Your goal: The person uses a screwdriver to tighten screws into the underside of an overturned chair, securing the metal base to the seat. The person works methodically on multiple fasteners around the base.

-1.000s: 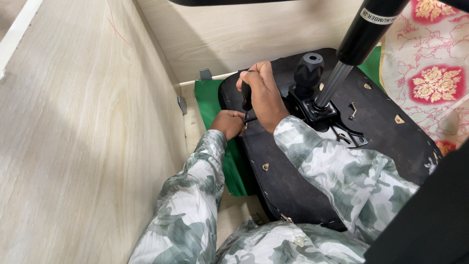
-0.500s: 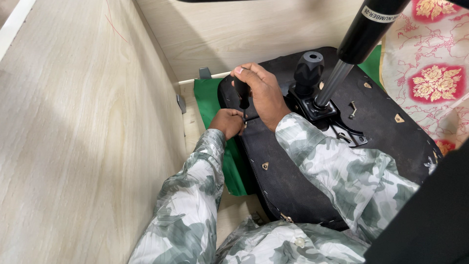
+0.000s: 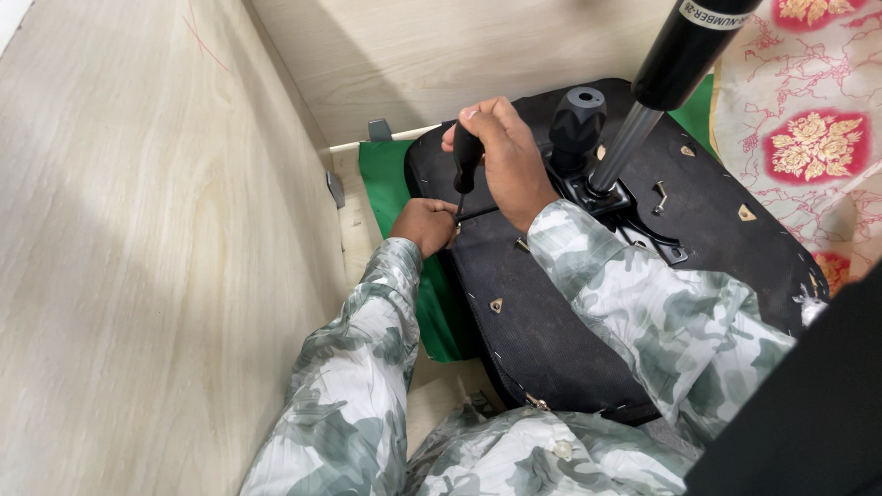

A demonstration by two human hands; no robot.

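A pale wooden panel [image 3: 138, 257] fills the whole nine o'clock side of my view, and a second one closes off the twelve o'clock edge behind the work. Against them lies the upturned chair seat [image 3: 570, 321], its black fabric underside facing me, spreading from the centre toward four o'clock. A green cloth [image 3: 386, 184] lies under the seat and shows along its nine o'clock edge. At two o'clock is a floral cloth [image 3: 808, 138] in pink and cream.

From the metal plate at the seat's middle a gas cylinder [image 3: 684, 50] rises toward one o'clock, black above and bare steel below. Just beside it at eleven o'clock stands a black knob [image 3: 577, 115].

My right hand [image 3: 505, 165] is closed around the black handle of a screwdriver [image 3: 466, 156], held upright, its thin shaft pointing down at the seat's edge near ten o'clock from the plate. My left hand [image 3: 424, 225] sits just below it at seven o'clock, curled shut at the seat's rim beside the tip; I cannot tell what, if anything, its fingers pinch. Small brass tacks [image 3: 496, 305] dot the fabric, and a small bolt [image 3: 659, 193] stands by the plate.
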